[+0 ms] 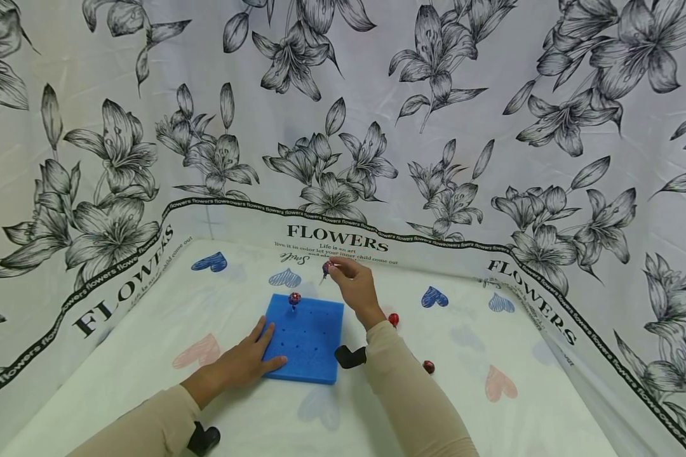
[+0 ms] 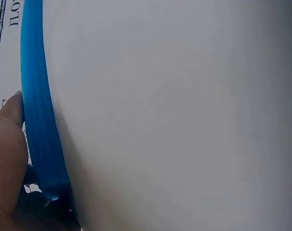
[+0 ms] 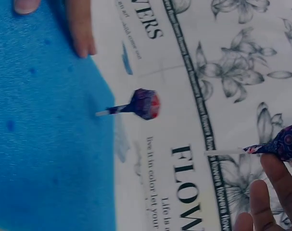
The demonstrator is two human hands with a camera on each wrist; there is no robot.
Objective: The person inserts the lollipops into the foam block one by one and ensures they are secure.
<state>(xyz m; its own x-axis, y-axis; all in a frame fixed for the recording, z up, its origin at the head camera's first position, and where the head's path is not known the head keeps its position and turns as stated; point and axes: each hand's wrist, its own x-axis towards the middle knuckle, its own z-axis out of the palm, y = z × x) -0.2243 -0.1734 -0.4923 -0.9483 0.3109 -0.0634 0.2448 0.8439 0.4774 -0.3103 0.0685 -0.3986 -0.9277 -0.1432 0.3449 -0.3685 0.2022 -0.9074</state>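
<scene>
A square blue foam block with several small holes lies on the white cloth. My left hand rests on its left edge, fingers spread. In the left wrist view, the block's blue side runs beside that hand. Near the block's far left corner stands a wrapped lollipop, its stick in the foam. Above and beyond the far edge, my right hand pinches a second lollipop by its wrapped head. The white stick of that one points away from the fingers, free of the foam.
To the right of the block, beside the right forearm, lie two more lollipops, one red and one darker. Behind the cloth, printed with hearts, rises a flower-patterned curtain.
</scene>
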